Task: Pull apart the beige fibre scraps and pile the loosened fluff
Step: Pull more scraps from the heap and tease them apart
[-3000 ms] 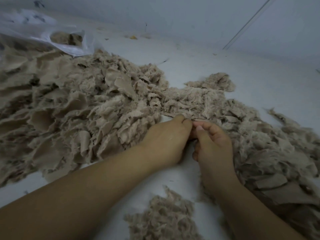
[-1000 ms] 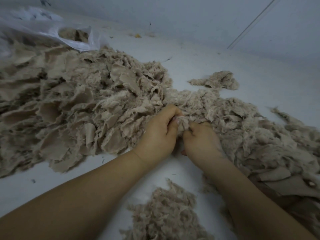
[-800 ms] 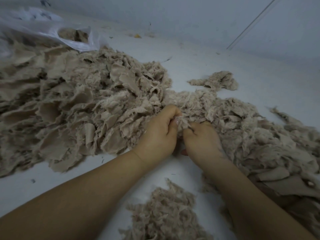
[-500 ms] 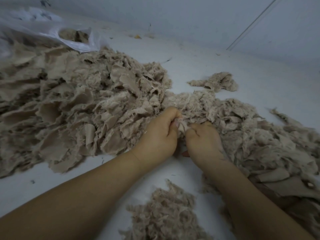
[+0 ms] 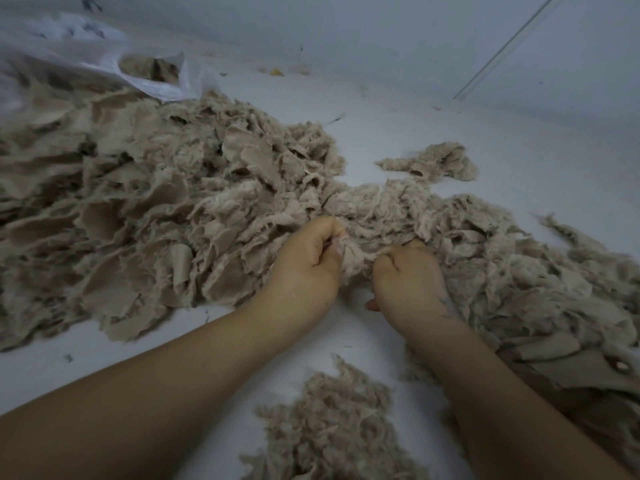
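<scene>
A beige fibre scrap (image 5: 356,259) is held stretched between the two hands at the middle of the view, at the near edge of a large heap of scraps (image 5: 166,216). The left hand (image 5: 306,268) is curled round the scrap's left end, the thumb and bent fingers closed in a tight grip on it. The right hand (image 5: 407,282) is closed on the scrap's right end, knuckles up, and its fingertips cannot be made out among the fibres. The two hands are set close together, with only a short span of frayed fibre showing between them. The heap is spread from 9 o'clock across to 3 o'clock over a pale worktop (image 5: 398,133), with flat torn pieces toward the left and more shredded material on the right. A small separate clump (image 5: 436,162) is seen at about 1 o'clock, apart from the heap. A pile of loosened fluff (image 5: 336,427) lies at 6 o'clock, between the two forearms and clear of the heap. A clear plastic bag (image 5: 104,60) with more beige material inside it is found at 11 o'clock, touching the heap's far edge.
</scene>
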